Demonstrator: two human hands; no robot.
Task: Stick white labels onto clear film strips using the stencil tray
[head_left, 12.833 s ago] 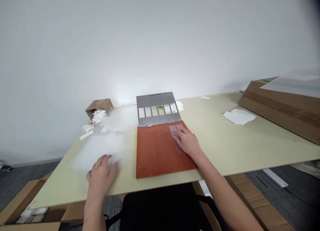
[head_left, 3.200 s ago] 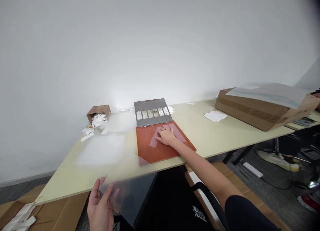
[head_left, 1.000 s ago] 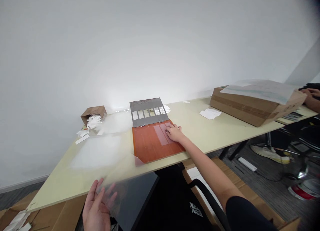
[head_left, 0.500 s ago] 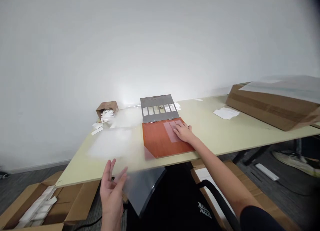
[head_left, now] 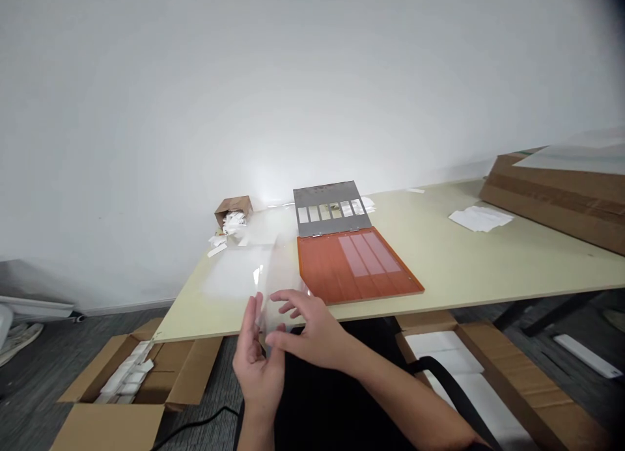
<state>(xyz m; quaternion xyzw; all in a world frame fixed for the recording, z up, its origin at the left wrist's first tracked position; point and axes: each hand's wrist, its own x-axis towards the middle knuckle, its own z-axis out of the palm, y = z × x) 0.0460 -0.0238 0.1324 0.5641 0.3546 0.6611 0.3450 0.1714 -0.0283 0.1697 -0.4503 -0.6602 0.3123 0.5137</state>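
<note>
A clear plastic sheet (head_left: pixel 279 269) stands tilted between my hands above the table's front edge. My left hand (head_left: pixel 258 363) grips its lower part between thumb and fingers. Beside it, my right hand (head_left: pixel 315 330) has its thumb and fingers apart and curved toward the sheet; whether they touch it is hard to see. To the right lies an orange board (head_left: pixel 327 269) with several pale translucent strips (head_left: pixel 370 254) on its right half. Hinged to its back edge, a grey plate (head_left: pixel 332 194) with a row of rectangular windows is raised.
Clear sheets (head_left: pixel 229 269) lie on the table's left side. Behind them a small carton (head_left: pixel 233 207) spills white slips. White papers (head_left: pixel 481 218) and a large carton (head_left: pixel 556 194) are at right. Open boxes (head_left: pixel 193 373) stand on the floor below, left and right.
My right hand has left the strips on the orange board and come over beside my left hand. The clear sheet has swung upright between them. The view has shifted left.
</note>
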